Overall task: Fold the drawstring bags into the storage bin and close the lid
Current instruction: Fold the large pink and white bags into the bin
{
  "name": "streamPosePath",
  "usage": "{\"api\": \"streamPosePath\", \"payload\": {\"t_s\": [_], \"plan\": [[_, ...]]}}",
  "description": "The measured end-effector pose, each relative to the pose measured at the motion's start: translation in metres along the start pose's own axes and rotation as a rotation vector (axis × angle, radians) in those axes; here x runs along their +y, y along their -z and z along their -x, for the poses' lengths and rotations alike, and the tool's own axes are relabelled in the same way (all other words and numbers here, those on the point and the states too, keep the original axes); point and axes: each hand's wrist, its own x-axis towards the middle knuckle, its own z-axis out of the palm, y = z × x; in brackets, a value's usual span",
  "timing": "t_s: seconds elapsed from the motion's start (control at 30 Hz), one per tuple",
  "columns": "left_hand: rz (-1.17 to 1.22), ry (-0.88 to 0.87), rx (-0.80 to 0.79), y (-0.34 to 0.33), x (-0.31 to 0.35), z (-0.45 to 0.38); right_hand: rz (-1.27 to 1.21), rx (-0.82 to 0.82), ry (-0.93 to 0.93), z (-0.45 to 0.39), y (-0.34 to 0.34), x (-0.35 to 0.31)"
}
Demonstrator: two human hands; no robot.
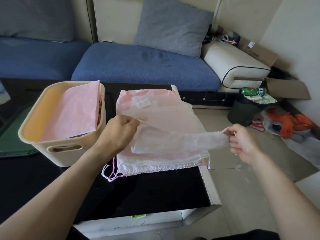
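A: Nearest the camera, what was there?

B: The near edge of the black table (155, 193), its white side panel facing the viewer. The dark top between that edge and the bags lay bare, open room under both forearms.

A: And the hands?

B: The left hand (119, 131) was curled, pinching the left end of a translucent white bag (173, 141). The right hand (242, 141) was clamped on the other end, bunched in its fingers. That hand hung out past the table's right edge, over the floor. The bag was stretched between them, lifted above the pile.

A: The pile?

B: A stack of drawstring bags (155, 108), pink and white, lay flat on the table's right half. Their gathered hems faced the near side, and cords (110, 172) trailed onto the dark top. The stack's right corner ran over the table's right edge.

A: Where was the storage bin (62, 148)?

B: Just left of the stack, upright, cream, open on top, handle slot toward the viewer. A folded pink bag (76, 113) leaned inside it, its top corner level with the far rim. A green lid (13, 135) lay flat to the bin's left.

A: Further out?

B: On the floor to the right stood a dark wastebasket (245, 111), a green can (252, 91) on top, with orange cloth (290, 123) and cardboard boxes (287, 87) beyond. Behind the table ran a blue sofa (138, 66) with a grey cushion (173, 26).
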Motion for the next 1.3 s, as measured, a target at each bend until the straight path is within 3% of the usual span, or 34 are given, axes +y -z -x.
{"api": "streamPosePath", "payload": {"t_s": [0.13,0.23,0.33,0.47,0.57,0.67,0.73,1.0,1.17,1.3], "plan": [[0.448,0.145,-0.057,0.006,0.004,-0.002,-0.355,-0.05,-0.151,0.001,0.006,0.0],[0.633,0.203,0.07,0.003,0.002,-0.008,-0.694,-0.009,-0.21,0.0,0.011,-0.002],[0.882,0.13,0.198,0.0,0.009,-0.013,-0.899,0.045,-0.183,-0.002,0.013,-0.002],[1.229,-0.007,-0.056,0.004,0.022,-0.011,-1.088,-0.028,-0.117,-0.001,0.008,-0.001],[1.423,0.082,-0.156,0.004,0.026,-0.007,-1.273,-0.16,-0.081,0.004,0.007,-0.009],[1.299,0.218,-0.19,0.005,0.024,-0.005,-1.351,-0.309,-0.053,0.009,0.009,-0.016],[1.108,0.254,-0.171,0.007,0.021,-0.006,-1.233,-0.363,-0.053,0.01,0.011,-0.017],[0.069,-0.122,-0.212,-0.003,0.007,0.008,-0.204,-0.377,0.043,0.009,0.007,-0.001],[-0.178,-0.216,-0.213,-0.018,-0.001,0.011,0.05,-0.321,0.187,0.006,-0.003,0.011],[-0.254,-0.261,-0.111,-0.023,-0.004,0.009,0.202,-0.159,0.307,-0.004,0.006,0.011]]}}
